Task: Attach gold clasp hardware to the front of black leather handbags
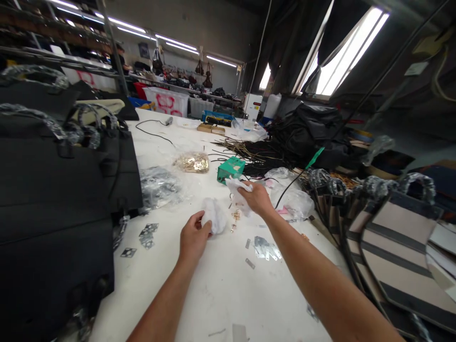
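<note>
My left hand [195, 232] is closed on the edge of a white wrapped bundle [214, 217], thumb on the near side; what the wrapping holds is hidden. Further forward, my right hand [257, 195] pinches a thin white plastic bag [238, 186] just in front of a green box [231, 169]. Small gold-coloured metal fittings [235, 216] lie on the white table between the hands. Flat metal plates [265, 248] are spread under my right forearm. Square metal plates with holes [147, 233] lie to the left of my left hand.
Dark bags with plastic-wrapped handles [53, 190] stand along the left side. Striped bags [395, 237] lean at the right edge. A clear bag of gold fittings [192, 162], crumpled plastic [160, 186] and a bundle of dark cords [252, 154] lie further back on the table.
</note>
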The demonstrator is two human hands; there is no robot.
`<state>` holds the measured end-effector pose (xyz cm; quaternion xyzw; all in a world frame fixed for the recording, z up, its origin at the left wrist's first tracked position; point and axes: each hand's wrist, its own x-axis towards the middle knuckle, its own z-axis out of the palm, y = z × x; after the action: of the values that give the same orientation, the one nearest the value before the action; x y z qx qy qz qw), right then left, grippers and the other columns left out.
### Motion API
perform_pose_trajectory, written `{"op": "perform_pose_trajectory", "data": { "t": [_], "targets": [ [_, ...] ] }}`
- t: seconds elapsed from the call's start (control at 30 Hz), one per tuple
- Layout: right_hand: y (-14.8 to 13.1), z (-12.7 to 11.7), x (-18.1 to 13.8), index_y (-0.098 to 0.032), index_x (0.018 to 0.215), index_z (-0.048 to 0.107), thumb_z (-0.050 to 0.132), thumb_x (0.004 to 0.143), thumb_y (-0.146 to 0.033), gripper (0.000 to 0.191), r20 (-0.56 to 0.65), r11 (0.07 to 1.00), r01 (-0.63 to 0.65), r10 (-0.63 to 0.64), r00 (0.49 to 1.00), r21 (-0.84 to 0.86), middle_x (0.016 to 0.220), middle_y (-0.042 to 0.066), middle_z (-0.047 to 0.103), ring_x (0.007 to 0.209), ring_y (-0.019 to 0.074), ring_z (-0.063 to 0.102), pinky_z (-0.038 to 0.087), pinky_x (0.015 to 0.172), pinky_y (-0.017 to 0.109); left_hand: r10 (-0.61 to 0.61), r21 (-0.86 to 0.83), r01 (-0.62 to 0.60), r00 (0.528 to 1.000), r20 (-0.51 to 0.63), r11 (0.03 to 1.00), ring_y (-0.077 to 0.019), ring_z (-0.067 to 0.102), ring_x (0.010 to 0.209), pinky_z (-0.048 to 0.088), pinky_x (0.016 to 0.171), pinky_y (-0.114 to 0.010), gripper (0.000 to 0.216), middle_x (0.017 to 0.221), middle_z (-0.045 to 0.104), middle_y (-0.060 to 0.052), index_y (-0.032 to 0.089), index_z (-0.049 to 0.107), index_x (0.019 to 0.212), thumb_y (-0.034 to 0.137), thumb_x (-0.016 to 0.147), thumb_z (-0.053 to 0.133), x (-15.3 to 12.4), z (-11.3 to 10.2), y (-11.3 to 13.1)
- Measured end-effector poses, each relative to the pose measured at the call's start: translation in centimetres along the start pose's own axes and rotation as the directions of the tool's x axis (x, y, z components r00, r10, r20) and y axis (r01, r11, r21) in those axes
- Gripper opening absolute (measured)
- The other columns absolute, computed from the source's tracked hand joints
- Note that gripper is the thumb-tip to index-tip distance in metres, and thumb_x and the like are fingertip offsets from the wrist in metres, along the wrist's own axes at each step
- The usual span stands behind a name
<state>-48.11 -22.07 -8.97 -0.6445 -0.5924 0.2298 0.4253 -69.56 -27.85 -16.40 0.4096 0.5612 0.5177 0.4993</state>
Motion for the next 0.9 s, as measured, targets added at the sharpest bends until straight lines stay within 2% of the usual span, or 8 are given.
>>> {"op": "perform_pose_trajectory", "data": {
  "t": [0.1, 0.2, 0.27, 0.37, 0.47, 0.7, 0.83, 0.9],
  "targets": [
    [-1.2, -0.4, 0.5, -0.025, 0.099, 0.073, 0.066, 0.078, -0.044, 0.028, -0.029, 0.977, 0.040, -0.047, 0.998, -0.211, 0.088, 0.003, 0.071, 0.082, 0.0218, 0.061, 0.043, 0.075, 0.031, 0.070, 0.110, -0.069, 0.998, 0.000, 0.992, -0.0175, 0.066, 0.073, 0.058, 0.062, -0.030, 0.046, 0.096, 0.069, -0.007, 0.017, 0.063, 0.119, 0.029, 0.074, 0.066, 0.7, -0.4, -0.8],
    [-2.6, -0.8, 0.8, -0.026, 0.100, 0.073, 0.063, 0.082, -0.051, 0.032, 0.006, 0.859, 0.132, -0.148, 0.989, -0.494, 0.098, 0.006, 0.071, 0.091, 0.0246, 0.061, 0.043, 0.076, 0.032, 0.158, 0.233, -0.150, 0.987, -0.016, 0.961, -0.0187, 0.067, 0.080, 0.057, 0.071, -0.031, 0.043, 0.097, 0.071, -0.007, 0.019, 0.065, 0.117, 0.029, 0.076, 0.065, 1.0, -0.8, -1.4],
    [-3.4, -0.8, 0.9, -0.027, 0.103, 0.072, 0.064, 0.081, -0.052, 0.034, 0.021, 0.811, 0.156, -0.175, 0.984, -0.564, 0.104, 0.006, 0.069, 0.095, 0.0252, 0.061, 0.043, 0.078, 0.032, 0.202, 0.281, -0.188, 0.979, -0.023, 0.941, -0.0196, 0.067, 0.083, 0.056, 0.076, -0.032, 0.040, 0.099, 0.071, -0.007, 0.019, 0.066, 0.116, 0.029, 0.077, 0.063, 1.1, -1.0, -1.5],
    [-4.3, -0.8, 1.2, -0.026, 0.114, 0.068, 0.071, 0.075, -0.039, 0.041, 0.060, 0.840, 0.151, -0.141, 0.988, -0.521, 0.112, 0.005, 0.066, 0.099, 0.0242, 0.060, 0.044, 0.080, 0.030, 0.258, 0.333, -0.237, 0.966, -0.020, 0.913, -0.0208, 0.066, 0.088, 0.054, 0.083, -0.035, 0.037, 0.104, 0.070, -0.008, 0.018, 0.066, 0.114, 0.027, 0.078, 0.061, 1.0, -1.3, -1.3],
    [-4.7, -0.8, 1.5, -0.025, 0.108, 0.070, 0.072, 0.068, -0.020, 0.041, 0.202, 0.866, 0.184, -0.098, 0.974, -0.466, 0.098, 0.001, 0.070, 0.088, 0.0199, 0.063, 0.044, 0.073, 0.025, 0.337, 0.393, -0.312, 0.941, 0.006, 0.865, -0.0224, 0.063, 0.101, 0.050, 0.094, -0.037, 0.032, 0.112, 0.067, -0.009, 0.017, 0.066, 0.110, 0.023, 0.080, 0.058, 0.7, -1.4, -0.8],
    [-6.0, -1.2, 1.8, -0.020, 0.088, 0.073, 0.070, 0.065, -0.016, 0.024, 0.269, 0.862, 0.206, -0.084, 0.959, -0.463, 0.078, -0.001, 0.069, 0.074, 0.0172, 0.061, 0.040, 0.063, 0.023, 0.543, 0.635, -0.451, 0.838, 0.059, 0.627, -0.0320, 0.051, 0.117, 0.047, 0.099, -0.047, 0.035, 0.129, 0.058, -0.012, 0.019, 0.064, 0.115, 0.028, 0.080, 0.064, -0.8, -1.0, 0.5],
    [-7.4, -0.2, 0.6, -0.021, 0.087, 0.073, 0.068, 0.071, -0.023, 0.017, 0.295, 0.879, 0.227, -0.105, 0.950, -0.419, 0.075, -0.002, 0.068, 0.069, 0.0149, 0.060, 0.039, 0.062, 0.022, 0.620, 0.507, -0.617, 0.761, 0.192, 0.602, -0.0281, 0.050, 0.121, 0.044, 0.104, -0.044, 0.054, 0.143, 0.049, -0.011, 0.020, 0.050, 0.135, 0.033, 0.083, 0.062, -1.6, -0.1, 0.8],
    [-8.0, 0.6, -0.4, -0.019, 0.084, 0.074, 0.068, 0.073, -0.028, 0.016, 0.313, 0.905, 0.243, -0.132, 0.941, -0.350, 0.074, -0.002, 0.068, 0.068, 0.0144, 0.059, 0.038, 0.060, 0.022, 0.562, 0.411, -0.615, 0.786, 0.257, 0.673, -0.0249, 0.059, 0.110, 0.048, 0.096, -0.041, 0.068, 0.139, 0.052, -0.013, 0.021, 0.036, 0.145, 0.034, 0.083, 0.062, -1.8, 0.4, 0.7]
  ]
}}
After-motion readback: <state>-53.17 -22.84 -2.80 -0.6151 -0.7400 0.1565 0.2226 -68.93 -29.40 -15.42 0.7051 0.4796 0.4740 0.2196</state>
